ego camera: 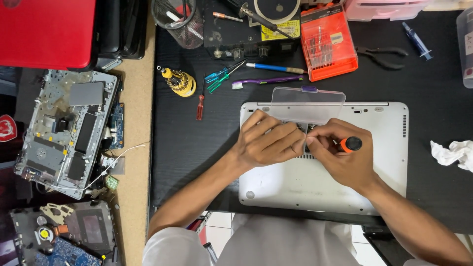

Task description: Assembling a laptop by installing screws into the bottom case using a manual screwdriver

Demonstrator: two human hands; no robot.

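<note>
Silver laptop (345, 187), turned bottom-up on the black desk (433, 88), long axis running left to right, directly in front of the person. Small clear plastic parts box (308, 104) with its lid raised, resting on the laptop's far edge, just beyond both hands. Left hand (268, 143): fingers curled and pressed together, tips at the box's near side; whether they pinch anything cannot be told. Right hand (342, 155): closed around an orange-handled screwdriver (351, 144), handle pointing right, tip hidden toward the left hand. Both hands meet at the laptop's centre, equally near the box. Loose tools lie well apart along the desk's far side
</note>
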